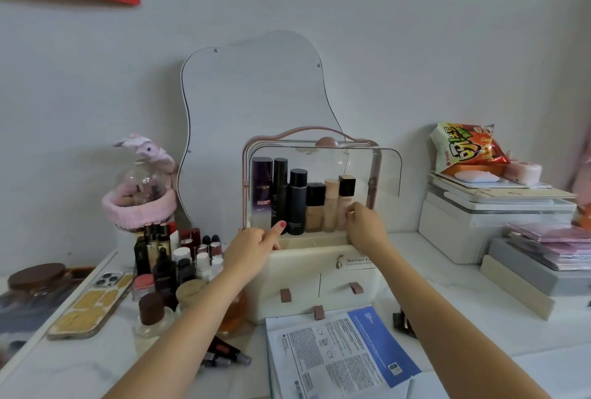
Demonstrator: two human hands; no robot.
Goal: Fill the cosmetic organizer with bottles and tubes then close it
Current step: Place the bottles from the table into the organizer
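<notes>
Cream plastic makes up the cosmetic organizer, which stands upright on the white tabletop right in front of me, its open front and two small drawers facing me. Inside the top compartment six bottles stand in a row running left to right, each with its long axis vertical and cap up, tallest at the left. The clear door on the right is swung outward, hinged along the right edge.

My left hand rests at the organizer's front left corner, index finger stretched out toward the base of the dark bottles and the other fingers curled under; I cannot tell if it holds anything. My right hand reaches into the compartment, fingers curled around the lower part of the rightmost pale bottle.

Left of the organizer a cluster of loose bottles and tubes waits on the table, beside a phone. A printed leaflet lies in front.
</notes>
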